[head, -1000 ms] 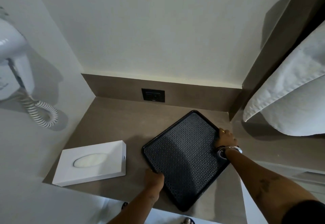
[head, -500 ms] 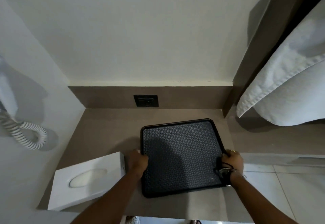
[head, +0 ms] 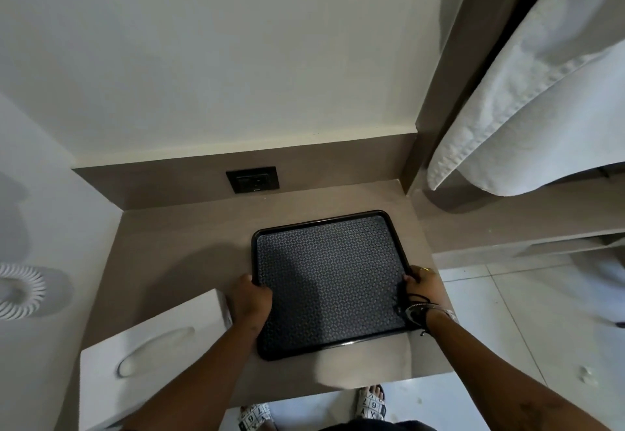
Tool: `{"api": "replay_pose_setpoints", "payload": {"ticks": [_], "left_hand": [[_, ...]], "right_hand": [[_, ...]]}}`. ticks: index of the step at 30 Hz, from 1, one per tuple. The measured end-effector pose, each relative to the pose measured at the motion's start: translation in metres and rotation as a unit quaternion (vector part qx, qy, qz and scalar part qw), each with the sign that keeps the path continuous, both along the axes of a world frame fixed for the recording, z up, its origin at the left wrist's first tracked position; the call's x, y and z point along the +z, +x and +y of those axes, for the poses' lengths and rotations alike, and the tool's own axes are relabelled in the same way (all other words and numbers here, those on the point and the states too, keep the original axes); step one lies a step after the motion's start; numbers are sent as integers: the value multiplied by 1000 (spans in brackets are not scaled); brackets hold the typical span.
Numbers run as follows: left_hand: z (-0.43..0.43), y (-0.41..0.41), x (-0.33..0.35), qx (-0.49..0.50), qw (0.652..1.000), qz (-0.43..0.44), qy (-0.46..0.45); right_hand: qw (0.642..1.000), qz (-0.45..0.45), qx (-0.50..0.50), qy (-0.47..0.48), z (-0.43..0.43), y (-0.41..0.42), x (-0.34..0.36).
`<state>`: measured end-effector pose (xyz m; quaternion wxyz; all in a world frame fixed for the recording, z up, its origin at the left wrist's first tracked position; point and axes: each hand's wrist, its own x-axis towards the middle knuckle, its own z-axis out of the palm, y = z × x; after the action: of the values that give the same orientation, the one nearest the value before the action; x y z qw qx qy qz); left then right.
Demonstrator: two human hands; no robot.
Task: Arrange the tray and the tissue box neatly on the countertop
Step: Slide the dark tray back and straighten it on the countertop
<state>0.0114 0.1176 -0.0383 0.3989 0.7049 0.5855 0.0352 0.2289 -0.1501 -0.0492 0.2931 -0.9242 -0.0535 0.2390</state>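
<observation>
- Both hands, the left hand [head: 252, 302] and right hand [head: 422, 287], are closing on the side rims of the black tray [head: 328, 281] at frame centre, squaring it on the table [head: 176, 251].
- The tissue box [head: 152, 356] is sitting skewed at lower left, likely needing straightening next.

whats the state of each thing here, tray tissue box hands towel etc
tray: empty, flat on the countertop, gripped at both side rims
tissue box: lying at the counter's left front, askew, tissue showing in its oval slot
left hand: closed on the tray's left rim
right hand: closed on the tray's right rim
towel: hanging, upper right
wall socket: nothing plugged in
</observation>
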Motion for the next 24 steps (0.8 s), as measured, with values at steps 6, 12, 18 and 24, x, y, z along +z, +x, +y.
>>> {"api": "replay_pose_setpoints", "payload": {"ticks": [6, 12, 18, 24], "left_hand": [[-55, -8, 15, -115, 981, 16, 156], [-130, -54, -13, -310, 926, 0, 216], [-127, -75, -38, -389, 892, 60, 222], [-122, -77, -44, -403, 888, 76, 210]], "right_hand": [[986, -136, 46, -83, -4, -44, 20], [929, -242, 273, -61, -22, -113, 8], [903, -201, 363, -116, -28, -127, -23], [907, -181, 364, -108, -21, -124, -26]]}}
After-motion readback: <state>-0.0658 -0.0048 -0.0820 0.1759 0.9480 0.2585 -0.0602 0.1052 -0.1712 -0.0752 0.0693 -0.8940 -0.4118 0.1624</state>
